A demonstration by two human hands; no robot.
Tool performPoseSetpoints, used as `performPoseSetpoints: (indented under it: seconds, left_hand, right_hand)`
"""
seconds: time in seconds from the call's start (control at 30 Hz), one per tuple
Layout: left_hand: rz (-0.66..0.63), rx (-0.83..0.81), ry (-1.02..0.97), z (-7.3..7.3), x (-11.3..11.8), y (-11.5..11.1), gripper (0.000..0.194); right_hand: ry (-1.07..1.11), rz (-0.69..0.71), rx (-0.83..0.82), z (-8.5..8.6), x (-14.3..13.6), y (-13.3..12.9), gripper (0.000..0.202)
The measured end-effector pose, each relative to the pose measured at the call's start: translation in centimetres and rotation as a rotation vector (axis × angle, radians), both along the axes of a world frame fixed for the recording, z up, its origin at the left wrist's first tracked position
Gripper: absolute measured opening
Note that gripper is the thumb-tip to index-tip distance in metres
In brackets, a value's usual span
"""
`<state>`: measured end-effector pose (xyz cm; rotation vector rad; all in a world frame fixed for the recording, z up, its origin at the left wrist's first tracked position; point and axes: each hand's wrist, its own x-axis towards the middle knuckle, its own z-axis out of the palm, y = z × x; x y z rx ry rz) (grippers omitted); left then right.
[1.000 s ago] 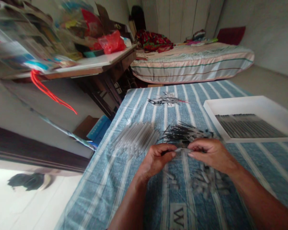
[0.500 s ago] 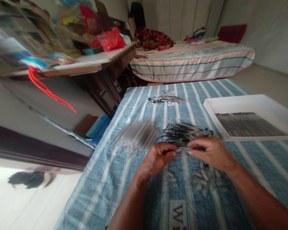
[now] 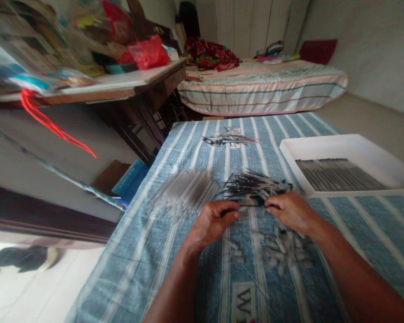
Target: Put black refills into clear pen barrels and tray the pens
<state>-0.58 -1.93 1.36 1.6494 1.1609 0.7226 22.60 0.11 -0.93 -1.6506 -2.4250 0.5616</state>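
My left hand (image 3: 215, 224) is closed in a pinch, with a small translucent tube piece (image 3: 243, 209) at its fingertips. Thumb and fingers of my right hand (image 3: 292, 213) are pressed together at the near edge of a pile of thin black sticks (image 3: 252, 184) that look like pen refills; what they grip is too blurred to tell. Beside my left hand lies a bundle of long translucent tubes (image 3: 186, 193), like pen barrels. Short grey tube pieces (image 3: 284, 249) are scattered below my right hand, and a few more (image 3: 235, 251) lie nearer the middle.
A white tray (image 3: 289, 157) at the right holds a row of grey sticks (image 3: 336, 174). Farther back on the striped cloth (image 3: 148, 264) is a small heap of thin dark pieces (image 3: 229, 139). A cluttered desk (image 3: 121, 92) stands left, a bed (image 3: 262, 89) behind.
My hands were close together over a small translucent piece. They have parted: the right has shifted to the black sticks, the left keeps a small piece. The view has turned slightly right.
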Motion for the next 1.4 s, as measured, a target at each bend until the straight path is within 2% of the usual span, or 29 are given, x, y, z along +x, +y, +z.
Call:
performPoseSetpoints:
  seconds: [0.13,0.3,0.43,0.6,0.7,0.87,1.07,1.17,1.27,1.4]
  left_hand:
    - [-0.006,0.031,0.027,0.1,0.1,0.0,0.016]
    - [-0.017,0.042,0.047,-0.2,0.0,0.2,0.018]
    - [-0.038,0.043,0.059,-0.6,0.0,0.3,0.020]
    - [-0.056,0.036,0.076,-0.6,0.1,0.3,0.021]
    - [-0.052,0.035,0.083,-0.5,0.2,0.2,0.020]
    - [-0.068,0.038,0.068,-0.5,0.3,0.1,0.018]
    - [-0.095,-0.010,0.000,-0.2,0.6,-0.1,0.016]
    - [-0.112,-0.047,-0.046,0.1,0.9,-0.4,0.015]
    - [-0.133,-0.078,-0.091,0.2,1.1,-0.5,0.014]
    - [-0.155,-0.107,-0.113,-0.2,1.1,-0.6,0.014]
  right_hand:
    - [-0.140,-0.005,-0.010,0.1,-0.1,0.1,0.022]
    - [-0.075,0.096,-0.164,1.8,0.7,-0.6,0.018]
    - [-0.153,0.147,-0.228,2.8,1.4,-1.4,0.017]
    - [-0.276,0.152,-0.222,2.6,0.7,-2.1,0.018]
    - [-0.271,0.159,-0.188,2.1,0.7,-2.1,0.018]
    - [-0.066,0.191,-0.192,1.4,1.7,-1.6,0.016]
    - [0.542,0.016,-0.449,1.3,1.5,-1.4,0.018]
    - [0.787,-0.017,-0.426,1.2,0.7,-1.6,0.024]
    - [0.897,-0.029,-0.386,1.1,0.0,-1.8,0.029]
    - [0.898,-0.010,-0.353,0.9,-0.6,-1.9,0.026]
